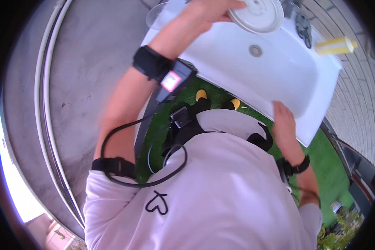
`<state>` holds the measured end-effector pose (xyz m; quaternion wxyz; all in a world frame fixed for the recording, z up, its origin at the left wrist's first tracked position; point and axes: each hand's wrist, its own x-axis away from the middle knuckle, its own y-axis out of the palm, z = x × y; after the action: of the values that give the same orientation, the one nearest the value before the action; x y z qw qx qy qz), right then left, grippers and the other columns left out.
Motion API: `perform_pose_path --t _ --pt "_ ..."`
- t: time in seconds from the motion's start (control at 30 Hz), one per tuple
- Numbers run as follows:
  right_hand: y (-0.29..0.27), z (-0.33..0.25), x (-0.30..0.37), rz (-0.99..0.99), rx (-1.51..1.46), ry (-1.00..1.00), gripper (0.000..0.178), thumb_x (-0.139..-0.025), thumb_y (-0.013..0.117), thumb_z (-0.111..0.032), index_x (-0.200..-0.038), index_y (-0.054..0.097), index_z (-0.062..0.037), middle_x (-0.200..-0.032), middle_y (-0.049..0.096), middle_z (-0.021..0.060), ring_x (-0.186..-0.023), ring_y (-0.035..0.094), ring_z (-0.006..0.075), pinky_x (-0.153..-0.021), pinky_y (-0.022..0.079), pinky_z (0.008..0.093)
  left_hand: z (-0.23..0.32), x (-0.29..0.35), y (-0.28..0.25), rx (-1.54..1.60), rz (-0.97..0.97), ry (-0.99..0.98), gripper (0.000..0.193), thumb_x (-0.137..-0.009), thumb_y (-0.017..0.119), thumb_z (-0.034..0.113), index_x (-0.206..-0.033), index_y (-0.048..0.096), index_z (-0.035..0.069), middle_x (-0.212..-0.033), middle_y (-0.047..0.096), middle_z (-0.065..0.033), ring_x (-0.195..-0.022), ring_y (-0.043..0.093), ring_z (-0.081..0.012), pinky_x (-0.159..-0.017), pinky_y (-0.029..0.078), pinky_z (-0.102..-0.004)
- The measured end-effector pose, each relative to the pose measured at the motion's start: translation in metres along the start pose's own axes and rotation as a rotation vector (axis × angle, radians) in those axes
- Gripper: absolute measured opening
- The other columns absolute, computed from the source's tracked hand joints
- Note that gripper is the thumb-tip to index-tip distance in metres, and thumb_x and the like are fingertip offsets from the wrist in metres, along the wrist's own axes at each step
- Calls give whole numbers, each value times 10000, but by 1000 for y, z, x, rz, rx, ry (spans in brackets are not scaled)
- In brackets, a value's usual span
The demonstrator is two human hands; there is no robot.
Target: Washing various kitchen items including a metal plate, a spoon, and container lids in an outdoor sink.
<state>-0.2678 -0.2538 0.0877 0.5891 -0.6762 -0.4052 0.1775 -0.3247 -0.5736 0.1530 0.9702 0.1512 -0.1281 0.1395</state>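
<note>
My left hand [216, 10] grips the edge of a white round lid [257, 17] above the far side of a white sink [275, 77]. The lid hides part of the sink's back rim, and the top of the picture cuts it off. My right hand [284, 125] hangs by the sink's near edge with nothing in it, its fingers stretched out and slightly blurred. Left of my left hand, a clear round dish [157, 16] sits at the sink's far left corner.
A yellow bottle [335, 46] lies at the sink's right rim, beside a dark grey cloth-like thing [304, 30]. The drain [255, 50] shows in the basin. White pipes [41, 91] run along the grey wall at left. Green turf [327, 166] covers the ground.
</note>
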Motion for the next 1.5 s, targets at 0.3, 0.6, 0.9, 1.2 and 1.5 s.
perform_pose_path --t 0.3,0.6,0.9,1.2,1.5 --pt "67 -13 15 59 -175 532 686 -619 587 -2 -1249 316 -23 -1227 395 223 -1102 416 376 -879 373 406 -29 -14 -23 24 194 27 230 -670 636 -56 -873 538 -104 -830 595 -187 -658 620 -260 -523 550 -353" --pt "79 -15 -19 272 -301 501 447 -811 348 45 -1242 352 -73 -1170 454 196 -1051 473 333 -853 409 370 -23 -25 -15 360 202 38 265 -695 597 -57 -928 479 -103 -869 581 -181 -739 614 -284 -616 548 -391" --pt "68 -22 -23 223 -411 506 405 -808 397 1 -1211 365 -22 -1154 457 206 -999 484 375 -801 424 401 12 45 18 430 44 168 188 -755 593 61 -893 512 -37 -845 596 -116 -754 605 -174 -696 504 -288" --pt "37 13 -30 288 -413 292 336 -814 448 -7 -1149 429 14 -1128 482 214 -1002 499 342 -828 415 376 6 39 35 343 66 145 177 -767 605 91 -893 532 -9 -822 608 -72 -733 599 -124 -665 501 -260" --pt "4 46 -97 484 -980 318 556 -821 576 -273 -1242 341 4 -1077 524 147 -990 515 215 -844 404 315 -104 -10 43 -686 386 373 262 -634 703 141 -688 503 -19 -534 463 -108 -483 435 -161 -484 390 -317"
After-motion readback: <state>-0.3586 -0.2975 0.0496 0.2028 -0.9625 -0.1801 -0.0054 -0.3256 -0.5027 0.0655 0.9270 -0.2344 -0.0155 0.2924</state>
